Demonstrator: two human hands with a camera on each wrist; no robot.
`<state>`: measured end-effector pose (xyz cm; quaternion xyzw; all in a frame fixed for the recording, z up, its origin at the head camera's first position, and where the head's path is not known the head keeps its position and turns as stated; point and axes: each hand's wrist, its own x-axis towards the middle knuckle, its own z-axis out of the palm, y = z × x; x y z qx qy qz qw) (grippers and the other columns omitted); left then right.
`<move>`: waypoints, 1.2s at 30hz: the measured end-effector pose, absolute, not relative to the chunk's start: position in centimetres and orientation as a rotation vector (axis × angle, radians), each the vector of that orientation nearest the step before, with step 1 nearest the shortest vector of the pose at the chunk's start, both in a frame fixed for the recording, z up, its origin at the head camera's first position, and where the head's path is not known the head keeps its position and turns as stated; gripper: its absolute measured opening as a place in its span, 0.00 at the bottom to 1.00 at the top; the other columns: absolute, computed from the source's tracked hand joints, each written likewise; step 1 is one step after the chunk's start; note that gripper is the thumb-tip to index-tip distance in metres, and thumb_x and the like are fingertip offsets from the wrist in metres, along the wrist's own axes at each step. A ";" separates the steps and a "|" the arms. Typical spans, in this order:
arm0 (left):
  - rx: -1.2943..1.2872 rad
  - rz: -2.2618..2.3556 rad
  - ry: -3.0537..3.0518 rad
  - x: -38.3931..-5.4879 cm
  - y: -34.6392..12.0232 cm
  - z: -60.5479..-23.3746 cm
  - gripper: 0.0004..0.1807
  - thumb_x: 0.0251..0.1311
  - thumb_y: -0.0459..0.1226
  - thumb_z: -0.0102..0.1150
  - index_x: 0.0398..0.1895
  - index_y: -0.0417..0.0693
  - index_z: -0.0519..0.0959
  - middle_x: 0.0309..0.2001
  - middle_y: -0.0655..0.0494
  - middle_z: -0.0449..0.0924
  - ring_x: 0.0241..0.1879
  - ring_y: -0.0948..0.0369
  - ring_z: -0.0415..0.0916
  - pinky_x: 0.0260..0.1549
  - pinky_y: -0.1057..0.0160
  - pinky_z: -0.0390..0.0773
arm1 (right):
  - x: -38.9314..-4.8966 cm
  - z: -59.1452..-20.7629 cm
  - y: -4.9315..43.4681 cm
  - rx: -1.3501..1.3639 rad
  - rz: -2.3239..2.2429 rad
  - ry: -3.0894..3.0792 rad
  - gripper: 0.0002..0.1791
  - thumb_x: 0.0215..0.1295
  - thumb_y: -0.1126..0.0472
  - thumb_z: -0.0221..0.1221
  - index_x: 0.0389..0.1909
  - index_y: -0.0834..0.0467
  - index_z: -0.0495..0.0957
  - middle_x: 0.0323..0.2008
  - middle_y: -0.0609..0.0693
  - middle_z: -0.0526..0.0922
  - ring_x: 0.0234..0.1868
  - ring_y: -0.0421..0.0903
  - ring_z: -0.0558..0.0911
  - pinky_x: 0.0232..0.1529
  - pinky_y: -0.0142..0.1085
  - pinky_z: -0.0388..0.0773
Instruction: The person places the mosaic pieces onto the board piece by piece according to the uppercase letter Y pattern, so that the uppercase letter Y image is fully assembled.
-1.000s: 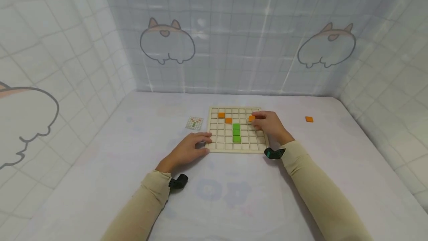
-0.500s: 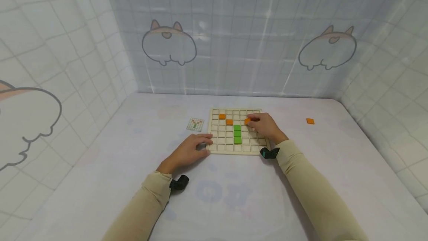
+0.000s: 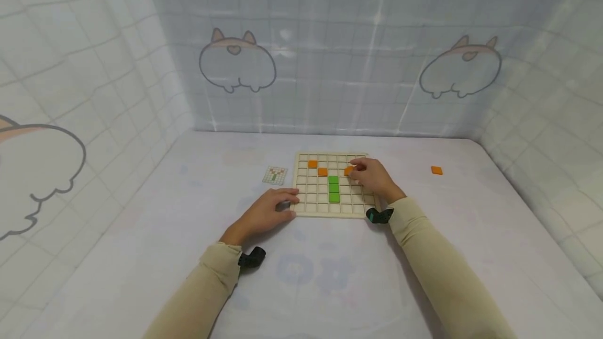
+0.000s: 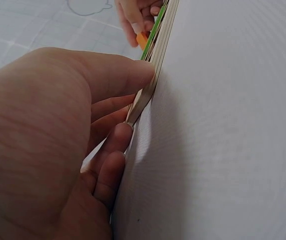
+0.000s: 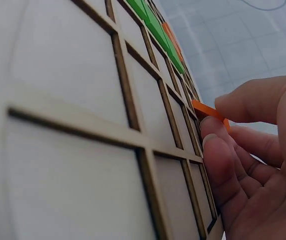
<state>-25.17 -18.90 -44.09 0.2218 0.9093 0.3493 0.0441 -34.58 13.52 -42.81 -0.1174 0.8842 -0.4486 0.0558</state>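
A pale wooden grid board (image 3: 315, 208) lies on the table, with three green tiles (image 3: 334, 188) in a column. To their upper left sit two orange tiles, one higher (image 3: 313, 164) and one lower (image 3: 322, 171). My right hand (image 3: 374, 178) pinches another orange tile (image 5: 210, 112) between thumb and fingers; it is tilted, one edge right at the grid's ridges in the right wrist view. At the board's near left corner, my left hand (image 3: 268, 210) holds the edge, its thumb and fingers (image 4: 116, 137) round the corner.
A small card (image 3: 275, 175) with a printed grid pattern lies left of the board. One loose orange tile (image 3: 436, 170) is far off to the right. Tiled-pattern walls (image 3: 348, 67) rise behind and at both sides of the white table (image 3: 301, 281).
My right hand has carried its orange tile a little left and nearer over the board, then stayed almost still over the last half second. The left hand keeps its place.
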 end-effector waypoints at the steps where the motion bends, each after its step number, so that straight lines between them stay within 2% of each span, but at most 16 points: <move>1: 0.667 1.071 2.778 -25.1 -18.9 -44.1 0.20 0.63 0.41 0.67 0.58 0.53 0.81 0.70 0.65 0.69 0.70 0.55 0.61 0.68 0.50 0.61 | -34.5 -42.8 13.5 -0.354 -1.373 2.677 0.26 0.72 0.58 0.59 0.67 0.63 0.72 0.55 0.61 0.80 0.43 0.51 0.83 0.45 0.42 0.81; 4: 0.665 1.070 2.780 -25.1 -18.9 -44.1 0.19 0.63 0.40 0.67 0.58 0.53 0.81 0.69 0.65 0.69 0.70 0.54 0.61 0.68 0.49 0.61 | -34.5 -42.7 13.3 -0.343 -1.391 2.668 0.23 0.73 0.59 0.58 0.65 0.63 0.74 0.54 0.61 0.81 0.41 0.50 0.83 0.42 0.41 0.81; 11: 0.716 1.067 2.805 -25.0 -19.0 -44.2 0.19 0.63 0.40 0.66 0.57 0.52 0.82 0.69 0.65 0.70 0.70 0.54 0.61 0.68 0.50 0.61 | -34.5 -42.7 12.9 -0.303 -1.355 2.708 0.22 0.72 0.59 0.57 0.63 0.62 0.77 0.55 0.59 0.81 0.44 0.50 0.82 0.42 0.40 0.79; 21: 0.731 1.055 2.810 -24.9 -19.0 -44.2 0.19 0.63 0.40 0.66 0.57 0.52 0.82 0.69 0.64 0.71 0.69 0.54 0.62 0.67 0.50 0.62 | -34.6 -42.6 12.6 -0.288 -1.282 2.752 0.21 0.71 0.57 0.59 0.62 0.59 0.79 0.59 0.57 0.80 0.57 0.54 0.78 0.57 0.48 0.74; 36: 0.718 1.056 2.810 -24.9 -19.0 -44.2 0.18 0.64 0.41 0.66 0.57 0.53 0.82 0.69 0.66 0.70 0.69 0.55 0.63 0.66 0.52 0.63 | -34.1 -41.9 12.1 -0.346 -1.199 2.804 0.19 0.70 0.59 0.59 0.58 0.61 0.81 0.55 0.59 0.82 0.56 0.55 0.78 0.57 0.49 0.75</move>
